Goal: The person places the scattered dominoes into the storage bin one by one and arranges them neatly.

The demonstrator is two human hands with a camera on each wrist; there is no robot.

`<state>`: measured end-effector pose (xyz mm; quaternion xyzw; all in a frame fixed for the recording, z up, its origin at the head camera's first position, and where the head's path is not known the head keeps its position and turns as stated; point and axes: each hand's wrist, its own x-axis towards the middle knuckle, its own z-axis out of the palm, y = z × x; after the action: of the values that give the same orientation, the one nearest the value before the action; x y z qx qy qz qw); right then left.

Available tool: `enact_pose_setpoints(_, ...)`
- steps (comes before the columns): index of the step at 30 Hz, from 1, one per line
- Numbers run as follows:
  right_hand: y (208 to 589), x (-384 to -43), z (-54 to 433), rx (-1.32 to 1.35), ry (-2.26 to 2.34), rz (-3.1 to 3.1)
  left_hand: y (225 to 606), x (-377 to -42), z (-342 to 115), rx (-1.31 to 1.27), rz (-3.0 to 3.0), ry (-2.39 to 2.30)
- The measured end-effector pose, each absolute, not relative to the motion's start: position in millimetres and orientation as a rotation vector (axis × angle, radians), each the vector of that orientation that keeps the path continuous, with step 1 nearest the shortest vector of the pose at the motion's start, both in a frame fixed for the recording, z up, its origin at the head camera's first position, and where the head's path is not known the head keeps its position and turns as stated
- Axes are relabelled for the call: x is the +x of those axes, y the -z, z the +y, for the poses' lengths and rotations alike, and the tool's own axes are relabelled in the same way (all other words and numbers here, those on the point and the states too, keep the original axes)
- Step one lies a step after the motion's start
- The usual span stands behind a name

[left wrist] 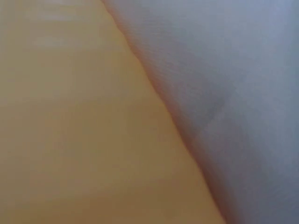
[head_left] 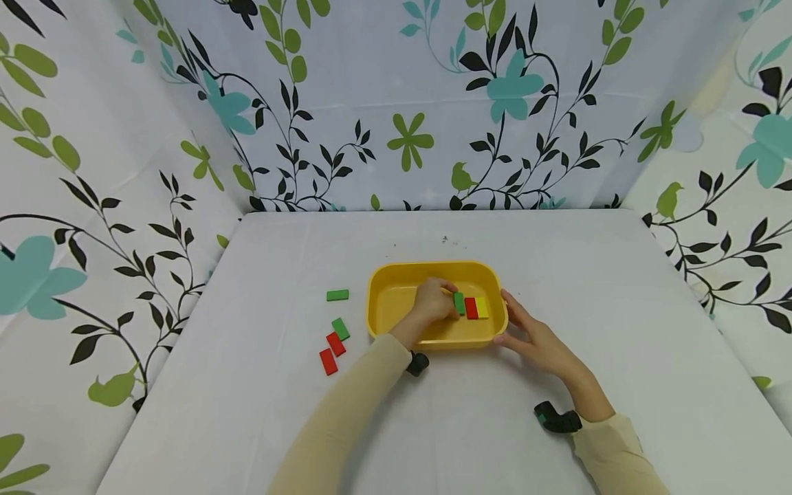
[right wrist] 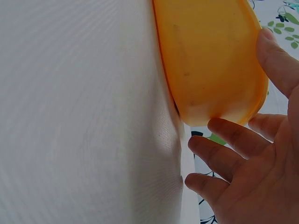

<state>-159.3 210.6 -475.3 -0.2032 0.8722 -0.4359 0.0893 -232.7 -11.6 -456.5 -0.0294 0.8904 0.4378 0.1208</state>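
The yellow tray [head_left: 396,313] lies on the white-covered table. My left hand [head_left: 433,300] reaches into it, fingers bent down at a small green block [head_left: 458,303], which it pinches at its right side. Just right of that block, a red block [head_left: 471,308] and a yellow block [head_left: 482,307] stand side by side in the tray. My right hand [head_left: 537,342] spreads around the tray's right end. Its thumb [right wrist: 275,58] lies at the rim and its extended fingers [right wrist: 238,135] touch the end wall. Close up, the tray's blurred yellow side [left wrist: 84,130] fills the left wrist view.
Left of the tray lie a green block [head_left: 337,295], another green block [head_left: 340,328], a red block [head_left: 336,344] and a second red block [head_left: 328,361]. A patterned curtain [head_left: 371,103] hangs behind and beside the table [head_left: 247,399].
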Motion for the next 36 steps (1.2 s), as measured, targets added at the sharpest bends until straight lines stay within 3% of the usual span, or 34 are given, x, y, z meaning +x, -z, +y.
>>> enact_pose_setpoints(36, 474.6, -158.9, 209.7, -0.609, 1.306, 2.593, 457.7, -228.7, -10.0, 0.008, 2.624, -1.12)
